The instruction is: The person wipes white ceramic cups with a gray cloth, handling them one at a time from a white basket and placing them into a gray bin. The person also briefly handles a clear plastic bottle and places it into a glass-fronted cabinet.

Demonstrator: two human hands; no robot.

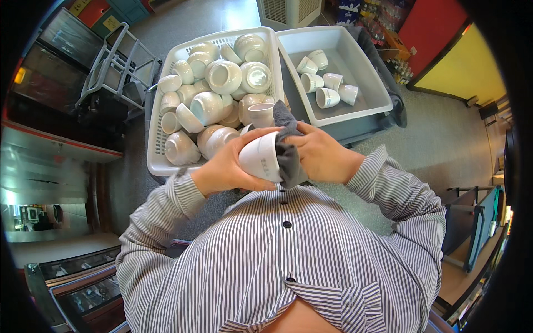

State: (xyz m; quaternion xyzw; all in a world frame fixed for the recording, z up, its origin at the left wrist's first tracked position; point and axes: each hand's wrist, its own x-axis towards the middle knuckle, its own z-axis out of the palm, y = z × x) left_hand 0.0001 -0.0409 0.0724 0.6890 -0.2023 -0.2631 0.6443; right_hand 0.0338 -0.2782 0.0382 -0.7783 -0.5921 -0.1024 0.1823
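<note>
A white ceramic cup (260, 160) with faint printing lies tilted in my left hand (225, 168), its mouth facing right. My right hand (322, 154) grips a dark grey cloth (291, 164), part of which is pushed into the cup's mouth. Beyond my hands, a white perforated plastic basket (160, 164) is heaped with white bowls (225, 77) and cups. To its right, a white plastic tub (354, 114) holds several white cups (327, 98), most lying on their sides.
The basket and tub rest on a dark grey cart (358, 135). A folded metal-framed chair (120, 62) stands at the left, an air cooler (289, 12) beyond the tub, and bottles (399, 70) near the red wall. Glass-fronted cabinets (89, 295) are at the lower left.
</note>
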